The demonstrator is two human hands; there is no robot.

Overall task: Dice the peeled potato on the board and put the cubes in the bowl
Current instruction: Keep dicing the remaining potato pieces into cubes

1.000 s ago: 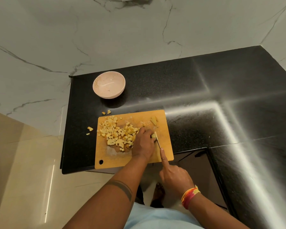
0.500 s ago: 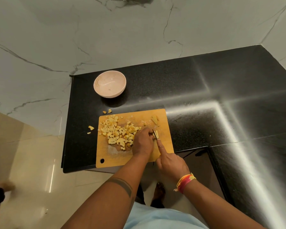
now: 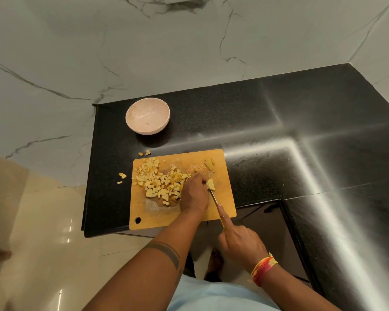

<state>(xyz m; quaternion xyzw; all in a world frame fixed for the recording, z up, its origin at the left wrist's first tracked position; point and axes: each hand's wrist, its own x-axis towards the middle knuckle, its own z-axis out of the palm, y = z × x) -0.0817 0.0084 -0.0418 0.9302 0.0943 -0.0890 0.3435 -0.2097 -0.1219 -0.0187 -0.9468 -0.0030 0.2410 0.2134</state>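
Note:
An orange cutting board (image 3: 222, 198) lies on the black counter. A heap of yellow potato cubes (image 3: 160, 180) covers its left half. My left hand (image 3: 194, 194) presses down on a small potato piece (image 3: 211, 184) near the board's middle right. My right hand (image 3: 240, 241) grips a knife (image 3: 214, 197), index finger stretched along its spine, the blade tip against that piece. Another potato chunk (image 3: 208, 163) rests at the board's far right corner. The pink bowl (image 3: 147, 115) stands beyond the board with nothing but specks inside.
A few stray cubes (image 3: 144, 153) lie on the counter beyond the board and two more stray cubes (image 3: 121, 177) to its left. The black counter (image 3: 290, 131) runs right in an L shape. Marble wall stands behind; tiled floor drops off left.
My right hand has drawn back toward me, sliding the knife through the small piece after pushing forward half a second ago. My left hand stays on the piece.

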